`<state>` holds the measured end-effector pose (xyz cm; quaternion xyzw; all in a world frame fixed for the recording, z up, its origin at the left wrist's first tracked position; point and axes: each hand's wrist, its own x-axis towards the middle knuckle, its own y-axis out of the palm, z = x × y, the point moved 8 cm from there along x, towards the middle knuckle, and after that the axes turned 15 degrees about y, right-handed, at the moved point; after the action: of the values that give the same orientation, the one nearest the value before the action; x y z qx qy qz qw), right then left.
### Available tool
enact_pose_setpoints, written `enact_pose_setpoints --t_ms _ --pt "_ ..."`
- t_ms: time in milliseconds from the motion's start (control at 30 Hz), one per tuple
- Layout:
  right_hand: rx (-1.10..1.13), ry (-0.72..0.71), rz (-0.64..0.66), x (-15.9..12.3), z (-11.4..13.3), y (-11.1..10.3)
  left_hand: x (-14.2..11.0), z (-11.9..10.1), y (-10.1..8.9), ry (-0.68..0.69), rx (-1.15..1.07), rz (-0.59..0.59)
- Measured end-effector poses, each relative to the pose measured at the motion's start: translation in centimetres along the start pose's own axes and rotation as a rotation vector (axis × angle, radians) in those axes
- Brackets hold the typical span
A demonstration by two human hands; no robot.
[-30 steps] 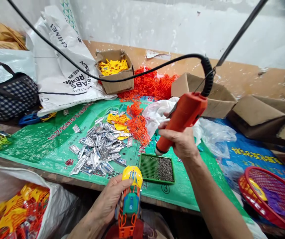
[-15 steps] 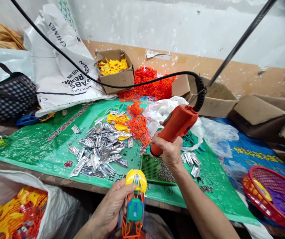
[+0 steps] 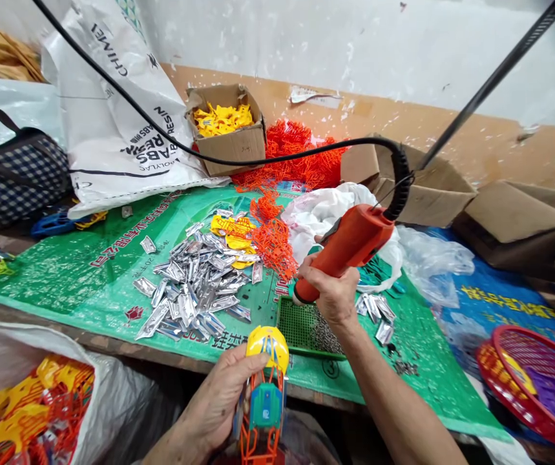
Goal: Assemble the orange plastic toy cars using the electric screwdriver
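Note:
My left hand point(image 3: 221, 400) grips a toy car point(image 3: 265, 407) with a yellow front, an orange frame and a teal middle piece, low in front of me. My right hand point(image 3: 333, 290) is wrapped round a red electric screwdriver point(image 3: 352, 248), whose black cord leaves its top end. The screwdriver's tip end points down to the left, above a green basket point(image 3: 296, 326) that holds many small screws point(image 3: 324, 336). A pile of silvery metal-looking plates point(image 3: 197, 284) lies left of the basket, beside yellow parts point(image 3: 238, 242) and orange frames point(image 3: 274, 248).
An open white sack point(image 3: 107, 394) of toy parts stands at lower left. A cardboard box point(image 3: 238, 145) of yellow parts sits at the back, near a heap of orange frames point(image 3: 296, 155). At right is a red basket point(image 3: 490, 368). The black cord point(image 3: 277, 155) crosses above the table.
The view has shifted slightly. Both hands keep their holds, and the toy car and screwdriver stay nearly in place. My left thumb now lies further onto the yellow front.

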<state>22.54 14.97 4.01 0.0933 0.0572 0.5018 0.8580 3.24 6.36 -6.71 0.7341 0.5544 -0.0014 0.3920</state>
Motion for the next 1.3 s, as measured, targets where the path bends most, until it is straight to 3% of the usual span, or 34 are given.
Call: enact_pose_setpoints --t_ms 633,967,1300 --pt "-0.002 -0.025 0.005 -0.4 0.5 -0.2 -0.1 -0.2 0.4 0.017 -0.011 -0.019" --pt "0.182 -0.017 0.092 -2.3 5.0 -0.4 -0.1 -0.6 0.9 0.07 -0.02 0.012" --pt "0.214 0.033 0.165 -3.9 4.8 0.4 -0.1 -0.5 0.9 0.081 0.02 0.028"
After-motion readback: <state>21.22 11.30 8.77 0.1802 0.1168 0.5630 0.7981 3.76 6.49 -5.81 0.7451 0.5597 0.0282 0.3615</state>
